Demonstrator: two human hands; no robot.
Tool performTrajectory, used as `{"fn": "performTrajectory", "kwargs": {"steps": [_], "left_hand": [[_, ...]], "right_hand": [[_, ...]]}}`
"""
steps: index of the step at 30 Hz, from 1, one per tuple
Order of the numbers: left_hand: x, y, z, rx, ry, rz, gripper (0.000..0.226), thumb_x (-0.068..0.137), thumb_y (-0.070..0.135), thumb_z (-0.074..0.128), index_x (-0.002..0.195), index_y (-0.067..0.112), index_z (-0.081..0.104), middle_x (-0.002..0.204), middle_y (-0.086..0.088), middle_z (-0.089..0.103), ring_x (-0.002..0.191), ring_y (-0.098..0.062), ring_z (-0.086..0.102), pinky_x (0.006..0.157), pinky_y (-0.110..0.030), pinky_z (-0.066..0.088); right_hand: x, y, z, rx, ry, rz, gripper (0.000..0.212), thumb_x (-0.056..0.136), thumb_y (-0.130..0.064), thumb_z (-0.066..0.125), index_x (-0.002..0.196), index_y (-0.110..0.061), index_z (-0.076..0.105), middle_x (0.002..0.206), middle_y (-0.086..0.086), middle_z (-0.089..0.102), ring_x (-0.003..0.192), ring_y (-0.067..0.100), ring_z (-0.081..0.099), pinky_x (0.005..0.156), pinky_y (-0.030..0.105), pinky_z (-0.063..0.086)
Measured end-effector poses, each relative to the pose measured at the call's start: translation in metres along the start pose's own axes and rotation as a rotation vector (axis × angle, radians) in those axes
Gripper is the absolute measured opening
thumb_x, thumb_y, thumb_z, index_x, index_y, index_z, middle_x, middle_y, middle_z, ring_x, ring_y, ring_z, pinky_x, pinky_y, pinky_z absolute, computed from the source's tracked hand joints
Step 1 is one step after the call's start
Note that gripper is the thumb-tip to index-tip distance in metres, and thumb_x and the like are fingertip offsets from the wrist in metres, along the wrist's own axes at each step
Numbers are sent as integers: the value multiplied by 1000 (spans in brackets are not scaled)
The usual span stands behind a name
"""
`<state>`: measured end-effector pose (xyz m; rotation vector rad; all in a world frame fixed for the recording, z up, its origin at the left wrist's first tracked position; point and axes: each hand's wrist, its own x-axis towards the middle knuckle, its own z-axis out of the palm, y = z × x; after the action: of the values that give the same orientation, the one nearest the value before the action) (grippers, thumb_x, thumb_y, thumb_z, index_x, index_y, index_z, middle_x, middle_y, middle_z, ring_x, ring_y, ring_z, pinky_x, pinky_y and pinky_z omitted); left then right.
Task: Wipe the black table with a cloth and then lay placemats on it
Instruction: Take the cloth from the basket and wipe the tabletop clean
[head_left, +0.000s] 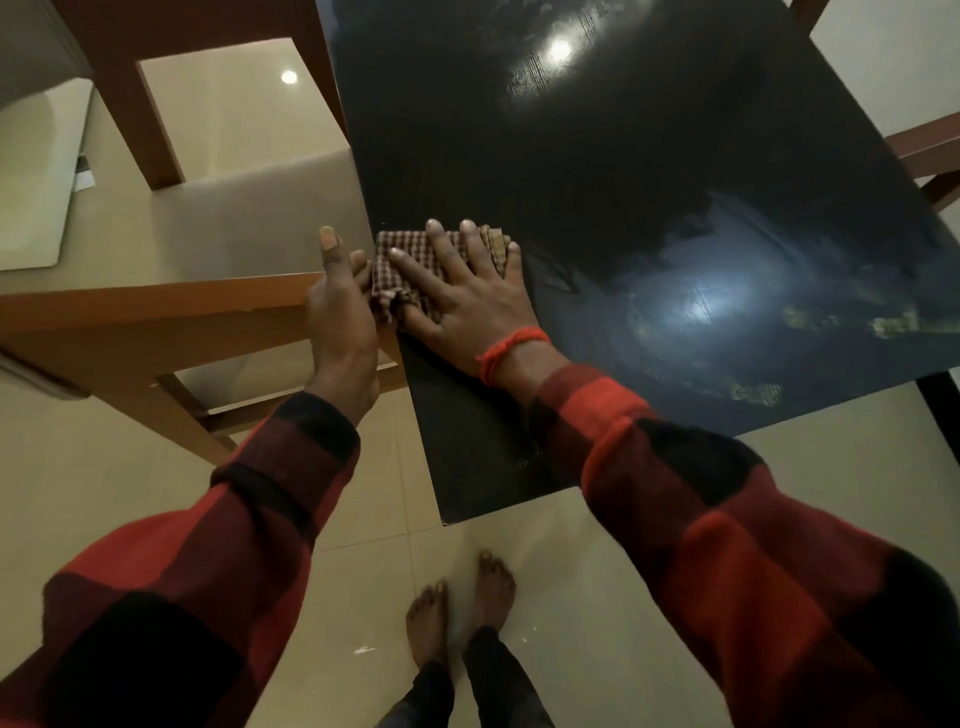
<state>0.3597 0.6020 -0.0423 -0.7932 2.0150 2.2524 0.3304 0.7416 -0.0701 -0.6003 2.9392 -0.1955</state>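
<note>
The right hand (457, 291) presses flat, fingers spread, on the soft, limp cloth (410, 260) at the desk (623, 171) edge; the left hand (337, 312) cups its overhanging edge, best bunched there.

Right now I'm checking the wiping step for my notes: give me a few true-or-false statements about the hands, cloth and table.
1. The right hand presses flat on the checked cloth. True.
2. The cloth lies at the middle of the black table. False: it lies at the table's left edge.
3. Placemats lie on the table. False: none show.
4. The left hand sits at the table's edge, beside the cloth. True.
</note>
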Motion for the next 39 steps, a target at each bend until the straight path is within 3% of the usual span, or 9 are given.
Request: {"fn": "performTrajectory", "kwargs": {"steps": [4, 8, 10, 13, 17, 21, 28, 32, 39], "left_hand": [[-8, -2, 3, 54, -8, 22, 66, 103, 61, 33, 142, 12, 54, 141, -3, 61, 120, -8, 62, 102, -28, 50], [-13, 1, 8, 191, -36, 57, 43, 102, 62, 35, 109, 32, 66, 109, 17, 67, 94, 7, 63, 81, -16, 50], [-18, 4, 11, 229, -50, 70, 36, 104, 58, 35, 99, 35, 63, 100, 21, 65, 90, 6, 62, 72, -13, 46], [-23, 2, 11, 254, -58, 88, 33, 105, 57, 34, 102, 38, 61, 103, 24, 63, 94, 5, 59, 75, -14, 43], [-22, 0, 8, 258, -61, 82, 32, 105, 55, 35, 99, 38, 62, 102, 23, 63, 95, 4, 59, 76, -15, 44], [-19, -1, 8, 223, -58, 74, 31, 104, 55, 38, 97, 37, 63, 102, 22, 63, 96, 4, 59, 78, -17, 43], [-10, -1, 0, 107, -16, 15, 47, 103, 58, 39, 114, 23, 68, 121, 6, 69, 116, -9, 64, 104, -32, 50], [-8, 8, -5, 76, -37, -40, 56, 103, 59, 35, 120, 16, 67, 125, 0, 69, 117, -12, 64, 102, -32, 52], [-11, 3, -2, 140, -22, 11, 50, 104, 56, 38, 120, 20, 67, 131, 4, 66, 122, -11, 61, 106, -33, 49]], "right_hand": [[-59, -2, 9, 7, -13, -11, 68, 96, -71, 21, 158, -47, 5, 170, 3, -2, 156, 35, -2, 117, 70, 3], [-98, 25, 15, -41, 12, 20, 68, 95, -72, 23, 157, -50, 7, 170, -1, 3, 156, 33, 2, 118, 70, 7], [-99, 49, 11, -41, 54, 118, 67, 94, -72, 23, 157, -51, 13, 170, -2, 10, 156, 32, 9, 117, 69, 13], [-97, 96, 1, -55, 98, 341, 67, 92, -72, 21, 155, -51, 19, 169, -3, 17, 154, 32, 17, 117, 64, 17], [-101, 147, -8, -19, 112, 596, 67, 92, -74, 18, 155, -52, 16, 169, -3, 14, 155, 32, 12, 120, 62, 11], [-79, 145, -8, 29, 122, 673, 66, 94, -74, 20, 155, -52, 14, 170, -3, 9, 155, 32, 5, 121, 63, 3], [-29, 49, -2, -18, 115, 436, 64, 93, -69, 20, 154, -48, 26, 168, 2, 18, 153, 37, 15, 117, 67, 10], [-59, -13, 16, -4, 116, 210, 66, 95, -70, 24, 156, -44, 24, 168, 5, 18, 152, 39, 17, 116, 70, 11], [-100, -28, 26, 16, 119, 127, 70, 94, -74, 26, 157, -45, 19, 169, 4, 13, 154, 36, 11, 116, 71, 10]]}}
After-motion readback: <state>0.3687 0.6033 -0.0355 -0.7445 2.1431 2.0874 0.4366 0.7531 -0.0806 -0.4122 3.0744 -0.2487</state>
